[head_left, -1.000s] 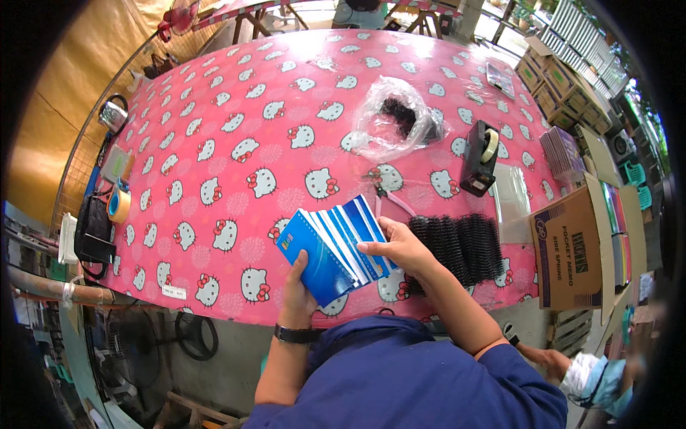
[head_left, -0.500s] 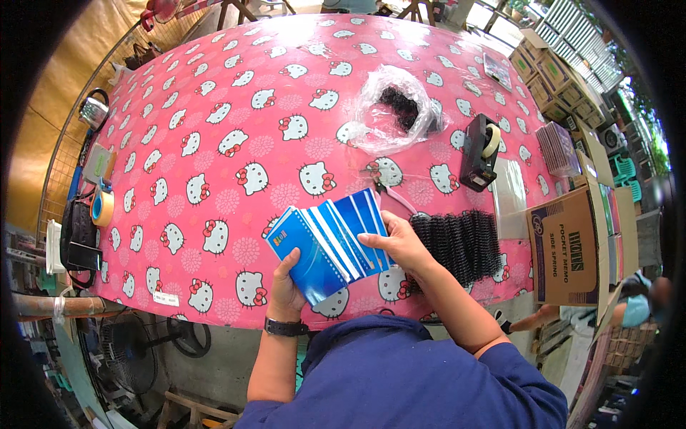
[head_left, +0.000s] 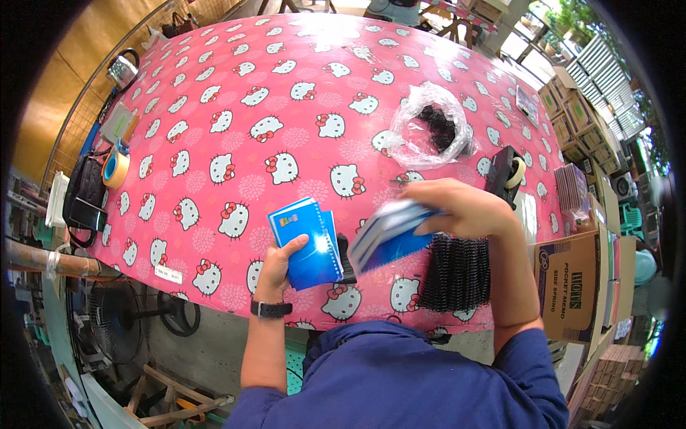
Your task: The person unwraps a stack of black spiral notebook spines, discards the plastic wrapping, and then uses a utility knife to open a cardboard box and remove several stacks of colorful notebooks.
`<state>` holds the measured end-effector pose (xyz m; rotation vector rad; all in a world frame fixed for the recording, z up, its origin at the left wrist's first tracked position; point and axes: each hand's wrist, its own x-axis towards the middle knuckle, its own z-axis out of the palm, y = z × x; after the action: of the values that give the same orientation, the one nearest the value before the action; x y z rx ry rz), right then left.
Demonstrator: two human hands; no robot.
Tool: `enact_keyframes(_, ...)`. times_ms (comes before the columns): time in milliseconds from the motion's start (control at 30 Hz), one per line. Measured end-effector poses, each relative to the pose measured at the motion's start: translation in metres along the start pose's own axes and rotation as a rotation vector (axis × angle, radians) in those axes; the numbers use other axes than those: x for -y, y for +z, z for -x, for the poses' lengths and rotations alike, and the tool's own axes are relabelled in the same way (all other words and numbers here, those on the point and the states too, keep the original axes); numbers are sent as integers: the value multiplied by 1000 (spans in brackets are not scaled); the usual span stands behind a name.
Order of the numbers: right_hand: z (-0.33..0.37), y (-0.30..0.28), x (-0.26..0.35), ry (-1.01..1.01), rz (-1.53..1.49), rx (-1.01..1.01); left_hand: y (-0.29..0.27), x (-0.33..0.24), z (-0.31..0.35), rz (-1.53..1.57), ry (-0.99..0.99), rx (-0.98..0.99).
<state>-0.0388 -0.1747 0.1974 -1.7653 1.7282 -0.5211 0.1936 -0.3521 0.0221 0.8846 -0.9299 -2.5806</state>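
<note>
My left hand (head_left: 274,266) is closed on a small stack of blue-covered memo pads (head_left: 309,247), thumb on top. A row of small punched holes runs down the right edge of the top cover. To the right, my right hand (head_left: 468,206) grips a second stack of blue memo pads (head_left: 391,232), held tilted above the table and smeared by motion. Below that hand lies a bundle of black spiral binding coils (head_left: 455,277). A dark object (head_left: 346,259) shows partly between the two stacks; I cannot make out what it is.
Beyond my right hand lies a clear plastic bag (head_left: 407,150) with black coils inside. A black tape dispenser (head_left: 506,174), a stack of pads (head_left: 572,187) and an open cardboard box (head_left: 568,289) line the right. A tape roll (head_left: 115,171) and black bag (head_left: 86,189) sit left.
The fanned pads, held in both hands before, are now in two separate stacks. My right hand has moved right and up with one; the left keeps the other. The view has shifted.
</note>
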Motion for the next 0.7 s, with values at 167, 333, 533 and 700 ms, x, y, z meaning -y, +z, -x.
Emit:
enact_keyframes(167, -103, 63, 54, -65, 706, 572, -5, -1, -20, -337, -32, 179)
enact_keyframes(333, -138, 116, 8, -257, 599, 329, -11, 0, -11, -241, -48, 286)
enact_keyframes(533, -89, 136, -19, -27, 400, -438, -23, 15, -1, -205, -82, 308)
enact_keyframes(700, -46, 176, -63, 335, -1051, -594, -2, 15, 5, -107, 49, 225)
